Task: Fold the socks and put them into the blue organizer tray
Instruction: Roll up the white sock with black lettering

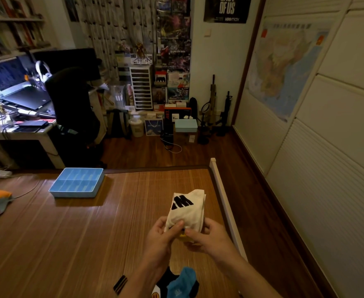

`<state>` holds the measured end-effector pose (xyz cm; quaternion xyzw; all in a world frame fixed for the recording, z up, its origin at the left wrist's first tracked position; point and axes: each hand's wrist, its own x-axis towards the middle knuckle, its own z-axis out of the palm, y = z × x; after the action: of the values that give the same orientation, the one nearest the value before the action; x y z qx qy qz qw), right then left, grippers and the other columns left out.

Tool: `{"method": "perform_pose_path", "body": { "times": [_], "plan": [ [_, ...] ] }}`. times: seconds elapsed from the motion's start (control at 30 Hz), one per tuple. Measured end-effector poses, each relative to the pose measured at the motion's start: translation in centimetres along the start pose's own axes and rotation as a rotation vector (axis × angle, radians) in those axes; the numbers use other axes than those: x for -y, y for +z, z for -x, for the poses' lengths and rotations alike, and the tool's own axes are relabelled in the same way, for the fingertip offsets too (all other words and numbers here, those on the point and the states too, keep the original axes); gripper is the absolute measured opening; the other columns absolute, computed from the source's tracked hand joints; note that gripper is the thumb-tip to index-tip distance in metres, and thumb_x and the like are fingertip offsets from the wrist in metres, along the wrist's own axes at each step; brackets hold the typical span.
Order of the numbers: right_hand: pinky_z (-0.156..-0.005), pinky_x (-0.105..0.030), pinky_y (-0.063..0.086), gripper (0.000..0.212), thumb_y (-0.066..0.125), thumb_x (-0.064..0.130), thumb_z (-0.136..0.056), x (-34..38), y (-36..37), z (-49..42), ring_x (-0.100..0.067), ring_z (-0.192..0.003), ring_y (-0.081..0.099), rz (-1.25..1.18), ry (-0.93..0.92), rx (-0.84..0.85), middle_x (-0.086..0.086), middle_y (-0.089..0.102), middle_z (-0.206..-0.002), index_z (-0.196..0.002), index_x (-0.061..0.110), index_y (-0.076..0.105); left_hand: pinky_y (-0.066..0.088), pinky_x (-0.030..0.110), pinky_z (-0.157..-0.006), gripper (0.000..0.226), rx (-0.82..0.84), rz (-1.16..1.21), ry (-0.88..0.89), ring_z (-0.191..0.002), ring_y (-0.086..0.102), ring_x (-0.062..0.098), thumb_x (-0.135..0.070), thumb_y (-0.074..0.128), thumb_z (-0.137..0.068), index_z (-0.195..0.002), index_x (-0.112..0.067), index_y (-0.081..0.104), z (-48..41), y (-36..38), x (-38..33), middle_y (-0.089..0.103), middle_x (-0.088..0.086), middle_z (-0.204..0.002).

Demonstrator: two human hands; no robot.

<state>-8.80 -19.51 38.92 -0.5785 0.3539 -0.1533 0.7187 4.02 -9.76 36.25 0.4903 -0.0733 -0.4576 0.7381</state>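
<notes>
Though our left hand (161, 237) and right hand (207, 237) pinch one white sock (186, 208), our grip hides its near end. One blue organizer tray (77, 182) lies at ten o'clock; loose socks (181, 282) at six are cut off.

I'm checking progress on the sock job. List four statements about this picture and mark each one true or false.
1. The left hand and the right hand both hold the white sock. True.
2. The tray already holds socks. False: its compartments look empty.
3. The tray sits to the left of the hands, farther from the camera. True.
4. The blue sock lies in the tray. False: it lies at the bottom edge of the view, far from the tray.
</notes>
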Motion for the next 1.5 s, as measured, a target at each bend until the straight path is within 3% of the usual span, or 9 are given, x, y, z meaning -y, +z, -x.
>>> {"method": "perform_pose_path", "body": {
  "times": [0.3,0.5,0.6,0.7,0.87,1.03,1.17,1.33,1.5],
  "plan": [
    [-0.074,-0.028,0.059,0.05,0.085,0.022,-0.078,-0.5,0.2,0.4,-0.02,-0.093,0.074,0.051,-0.067,0.052,0.0,0.076,-0.106,-0.123,0.023,0.061,0.063,0.036,-0.073,0.05,0.063,0.038,0.008,-0.093,0.073,0.031,-0.003,0.084,-0.074,-0.118,0.002,0.063,0.0,-0.1,0.0,0.075,0.021,-0.109],
    [-0.067,-0.023,0.054,0.065,0.088,0.041,-0.06,-0.5,-0.2,0.5,-0.007,-0.074,0.068,0.125,-0.054,0.109,0.003,0.075,-0.095,-0.118,0.024,0.063,0.055,0.052,-0.1,0.043,0.089,-0.005,-0.075,-0.116,0.069,0.038,-0.014,0.071,-0.087,-0.128,0.0,0.066,-0.2,0.1,-0.7,0.072,0.02,-0.124],
    [-0.073,-0.025,0.058,0.055,0.086,0.035,-0.068,-0.9,-0.3,0.7,-0.01,-0.087,0.072,0.144,-0.075,0.089,0.007,0.076,-0.099,-0.118,0.027,0.064,0.048,0.058,-0.108,0.043,0.082,-0.031,-0.088,-0.117,0.068,0.039,-0.016,0.072,-0.086,-0.126,0.0,0.067,-0.2,0.3,-0.9,0.073,0.02,-0.123],
    [-0.08,-0.033,0.061,0.037,0.078,0.013,-0.086,-1.5,-0.5,1.1,-0.018,-0.1,0.072,0.081,-0.075,0.06,0.002,0.076,-0.106,-0.12,0.022,0.065,0.056,0.052,-0.098,0.039,0.051,-0.065,-0.058,-0.112,0.071,0.039,-0.018,0.07,-0.09,-0.124,0.001,0.068,-0.1,0.7,-1.3,0.074,0.021,-0.119],
    [-0.078,-0.033,0.06,0.041,0.08,0.008,-0.084,-2.4,-0.8,1.3,-0.02,-0.086,0.073,0.085,-0.02,0.067,-0.011,0.076,-0.102,-0.122,0.011,0.065,0.062,0.04,-0.077,0.041,-0.004,-0.142,0.039,-0.099,0.075,0.034,-0.027,0.07,-0.086,-0.116,0.001,0.071,0.0,0.8,-1.4,0.077,0.02,-0.108],
    [-0.081,-0.03,0.06,0.074,0.094,0.03,-0.056,-2.9,-0.6,1.1,-0.019,-0.102,0.074,-0.023,0.005,0.08,-0.002,0.078,-0.108,-0.123,0.016,0.064,0.064,0.037,-0.079,0.042,0.032,-0.146,0.031,-0.107,0.074,0.033,-0.03,0.071,-0.087,-0.121,-0.005,0.07,0.4,1.3,-0.7,0.077,0.017,-0.115],
    [-0.087,-0.048,0.06,0.072,0.094,0.005,-0.062,-3.5,0.5,0.9,-0.035,-0.103,0.073,-0.241,0.019,-0.016,-0.016,0.076,-0.111,-0.127,0.01,0.062,0.064,0.035,-0.076,0.041,0.016,-0.162,0.077,-0.105,0.075,0.033,-0.032,0.072,-0.087,-0.118,-0.006,0.071,0.4,1.7,-0.6,0.077,0.016,-0.113],
    [-0.071,-0.038,0.061,0.063,0.083,-0.01,-0.065,-3.7,1.7,1.0,-0.033,-0.093,0.075,-0.395,0.067,-0.044,-0.017,0.077,-0.106,-0.122,0.009,0.063,0.062,0.047,-0.09,0.041,0.002,-0.137,0.108,-0.106,0.074,0.034,-0.027,0.072,-0.085,-0.118,-0.001,0.069,0.4,2.3,-1.2,0.077,0.018,-0.112],
    [-0.074,-0.034,0.06,0.072,0.094,0.027,-0.062,-2.7,0.9,1.2,-0.026,-0.094,0.075,-0.229,0.065,-0.026,-0.004,0.078,-0.107,-0.126,0.021,0.06,0.06,0.049,-0.091,0.032,0.031,-0.068,0.054,-0.108,0.073,0.036,-0.016,0.066,-0.095,-0.123,-0.001,0.067,0.9,2.0,-1.8,0.076,0.019,-0.115]
  ]
}}
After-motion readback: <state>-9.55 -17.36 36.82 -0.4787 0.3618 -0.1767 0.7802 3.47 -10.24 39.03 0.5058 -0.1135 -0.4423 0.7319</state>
